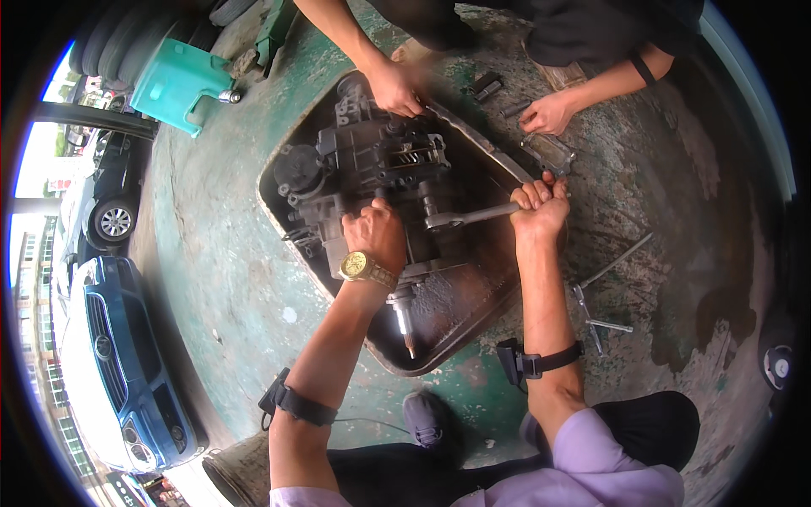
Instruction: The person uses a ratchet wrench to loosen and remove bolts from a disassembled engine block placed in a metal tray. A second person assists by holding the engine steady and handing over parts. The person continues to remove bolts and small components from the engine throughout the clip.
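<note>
A dark, greasy gearbox [346,177] lies in a large metal tray [291,258] on the floor, its splined shaft [404,325] pointing toward me. My left hand [374,235] is closed, knuckles up, against the gearbox housing; the fingertips are hidden. Wrapped round the handle of a long wrench [473,216] is my right hand [541,205], near the tray's right side. The wrench's head meets an upright socket piece [428,201] on the gearbox. Across from me, a co-worker's hand [395,88] touches the far side of the gearbox. Their other hand [547,113] holds a small dark cylinder [514,109].
Dark sockets [484,86] and a metal bracket [549,155] lie right of the tray. A cross-shaped metal tool [591,317] rests nearer me. At the far left stand a turquoise stool [177,84], stacked tires [110,46] and a blue car [127,355].
</note>
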